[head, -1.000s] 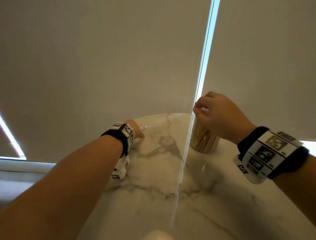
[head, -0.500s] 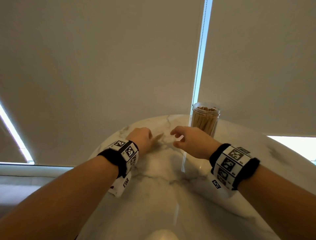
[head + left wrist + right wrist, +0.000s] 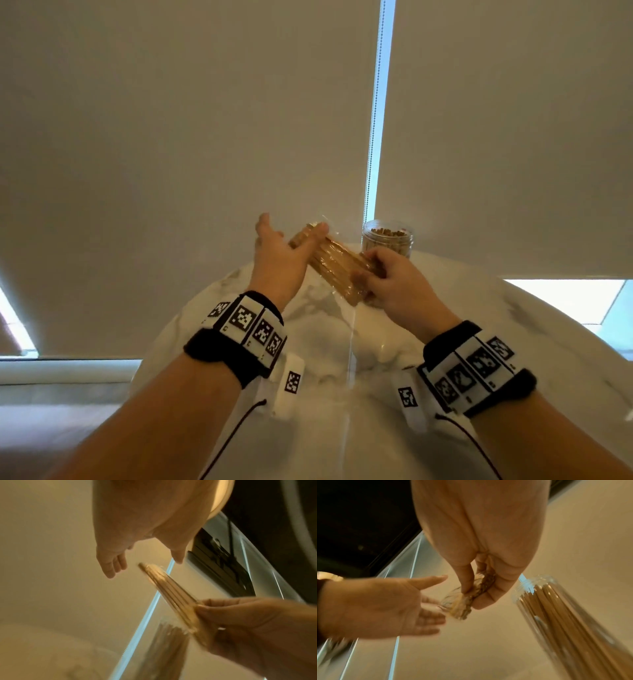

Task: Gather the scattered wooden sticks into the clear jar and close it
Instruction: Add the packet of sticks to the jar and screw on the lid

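Note:
A bundle of wooden sticks (image 3: 337, 265) in clear wrap is held slanted in the air above the marble table (image 3: 496, 342). My right hand (image 3: 390, 279) grips its near, lower end, thumb and fingers pinching it (image 3: 467, 601). My left hand (image 3: 279, 255) is open, its straight fingers lying against the bundle's far, upper end (image 3: 154, 574). The clear jar (image 3: 387, 240) stands upright behind my right hand, without a lid and packed with sticks (image 3: 556, 608). No lid is in view.
Beige roller blinds fill the background, with a bead chain (image 3: 375, 137) hanging in the gap just behind the jar. The round table's edge curves close behind the jar and off to the left.
Both hands have risen from the tabletop. My right hand now holds a wrapped bundle of sticks, and my left hand has opened against its far end.

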